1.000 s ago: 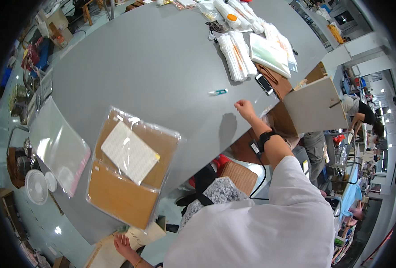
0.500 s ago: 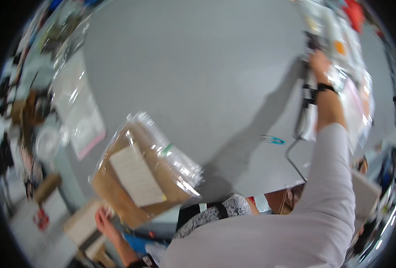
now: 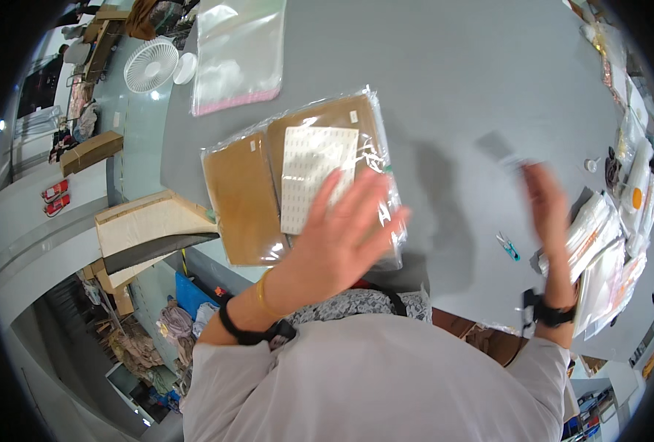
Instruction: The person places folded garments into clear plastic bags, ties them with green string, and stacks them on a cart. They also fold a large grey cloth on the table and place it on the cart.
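Observation:
My left hand (image 3: 339,234) is open, fingers spread, over a clear plastic bag (image 3: 380,140) with flat brown pieces (image 3: 242,202) in it. A white sheet of small printed labels (image 3: 319,158) lies on the bag, partly behind my fingers. To the right, my right hand (image 3: 548,202) is smeared by motion above the grey table. Its fingertips pinch a small, grey, see-through flat piece (image 3: 496,146), too blurred to name. Thread snips with teal handles (image 3: 509,247) lie on the table between the hands, nearer the right one.
Clear bags with a pink edge (image 3: 238,92) lie at the far left of the table (image 3: 415,59). Plastic-wrapped packets (image 3: 599,243) crowd its right side. Left of the table are a white fan (image 3: 151,65), an open cardboard box (image 3: 150,221) and red fire extinguishers (image 3: 56,195).
My right hand has drawn back from the packets at the right edge, with a small piece at its fingertips. My left hand has come up from beside the box to over the bag. The view has turned.

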{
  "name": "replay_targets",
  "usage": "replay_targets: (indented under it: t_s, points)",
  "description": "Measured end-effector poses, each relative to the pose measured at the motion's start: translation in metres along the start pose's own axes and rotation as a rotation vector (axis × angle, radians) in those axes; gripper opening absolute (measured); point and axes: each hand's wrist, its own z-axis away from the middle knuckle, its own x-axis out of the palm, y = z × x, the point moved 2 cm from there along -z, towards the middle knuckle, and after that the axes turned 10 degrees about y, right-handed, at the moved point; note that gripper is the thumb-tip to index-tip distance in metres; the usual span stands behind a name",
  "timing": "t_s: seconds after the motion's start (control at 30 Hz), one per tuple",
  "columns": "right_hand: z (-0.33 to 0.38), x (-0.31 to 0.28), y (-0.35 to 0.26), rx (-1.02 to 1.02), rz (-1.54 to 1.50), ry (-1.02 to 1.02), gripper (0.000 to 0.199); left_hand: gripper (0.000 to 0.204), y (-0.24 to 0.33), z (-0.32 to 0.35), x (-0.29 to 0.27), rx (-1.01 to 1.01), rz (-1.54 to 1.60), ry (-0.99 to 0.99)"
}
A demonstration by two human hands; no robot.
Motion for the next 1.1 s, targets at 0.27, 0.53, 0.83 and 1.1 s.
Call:
replay_targets:
  t_s: [0.27,0.53,0.83,1.1]
  points:
    - [0.138,0.151,-0.166,0.346,-0.524,-0.325,0.017,0.015,-0.018,0.083,-0.025,-0.201,0.530,-0.203]
    - [0.140,0.254,-0.209,0.524,-0.843,0.559,0.029,0.022,-0.038,0.231,-0.032,-0.586,0.918,-0.167]
    - [0.125,0.385,-0.193,-0.174,-0.184,-0.106,0.014,0.017,-0.101,0.316,-0.053,-0.646,0.597,0.054]
    - [0.096,0.463,-0.214,-0.163,0.158,-0.027,0.023,0.018,-0.111,0.314,-0.036,-0.580,0.501,0.116]
